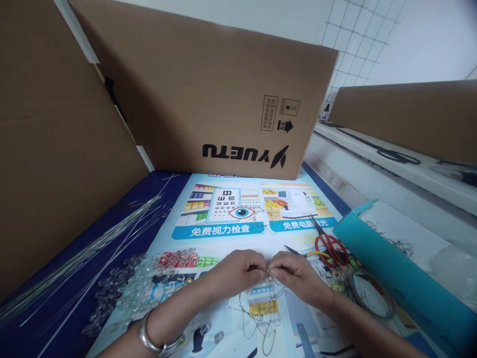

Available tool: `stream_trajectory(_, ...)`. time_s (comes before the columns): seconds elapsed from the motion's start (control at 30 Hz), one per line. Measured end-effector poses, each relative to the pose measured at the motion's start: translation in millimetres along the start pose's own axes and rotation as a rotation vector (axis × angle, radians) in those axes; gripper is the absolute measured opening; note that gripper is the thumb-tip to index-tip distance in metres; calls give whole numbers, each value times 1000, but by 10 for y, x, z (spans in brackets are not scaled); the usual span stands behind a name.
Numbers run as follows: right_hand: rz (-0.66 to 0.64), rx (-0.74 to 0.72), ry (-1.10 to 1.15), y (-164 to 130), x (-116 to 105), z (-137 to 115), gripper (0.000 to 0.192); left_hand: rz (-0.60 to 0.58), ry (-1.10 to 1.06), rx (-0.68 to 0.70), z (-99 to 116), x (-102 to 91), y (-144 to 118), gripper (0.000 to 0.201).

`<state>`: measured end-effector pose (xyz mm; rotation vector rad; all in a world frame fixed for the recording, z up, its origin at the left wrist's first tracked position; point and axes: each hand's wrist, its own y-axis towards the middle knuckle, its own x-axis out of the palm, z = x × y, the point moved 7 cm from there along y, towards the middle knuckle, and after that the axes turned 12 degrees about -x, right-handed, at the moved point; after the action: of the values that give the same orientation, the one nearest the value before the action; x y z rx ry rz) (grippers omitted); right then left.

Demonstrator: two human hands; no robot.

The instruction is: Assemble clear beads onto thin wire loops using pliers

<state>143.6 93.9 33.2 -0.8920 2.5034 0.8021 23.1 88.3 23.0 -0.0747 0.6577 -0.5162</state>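
fingers (256, 271) pinch wire (268, 272), apparently, near cardboard (208, 89) (upside-down "yuetu").

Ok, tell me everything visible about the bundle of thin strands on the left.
The bundle of thin strands looks like fine wire, pale and shiny, though the material is uncertain. It lies loosely fanned on the blue surface, slanting from the near left toward the far middle, between the clear beads and the cardboard panel. Several strands stray apart. Neither the left hand nor the right hand touches it.
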Motion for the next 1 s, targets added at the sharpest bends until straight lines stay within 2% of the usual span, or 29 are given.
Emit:
stream_trajectory(0.2, -50, -41, -147, 16, -8, -37, 16, 15, 49, 3, -7, 7, 13, 16)
stream_trajectory(0.27, -68, -32, -270, 40, -139, -71, 14, 19, 43, 4, -4, 1, 17, 15)
stream_trajectory(0.33, -19, -1, -456, 78, -402, -145, 16, 33, 41, 1, -1, -16, 22, 14)
stream_trajectory(0.4, -30, 56, -651, 111, -650, -234, 16, 42, 56, -3, -1, -29, 27, 14)
stream_trajectory(0.5, -268, 185, -868, 80, -786, -267, 22, 43, 97, 7, -1, -37, 32, 15)
stream_trajectory(0.53, -342, 225, -917, 39, -787, -253, 22, 44, 104, 11, -4, -41, 33, 15)
stream_trajectory(0.6, -411, 262, -956, -64, -749, -216, 15, 51, 105, 9, -21, -56, 33, 16)
stream_trajectory(0.67, -422, 261, -964, -177, -676, -160, 12, 61, 92, 4, -38, -75, 31, 16)
stream_trajectory(0.8, -413, 195, -1045, -326, -530, -50, 31, 60, 52, 12, -36, -100, 22, 15)
stream_trajectory(1.0, -448, 89, -1197, -332, -368, 27, 28, 66, 44, 13, -22, -112, 19, 15)
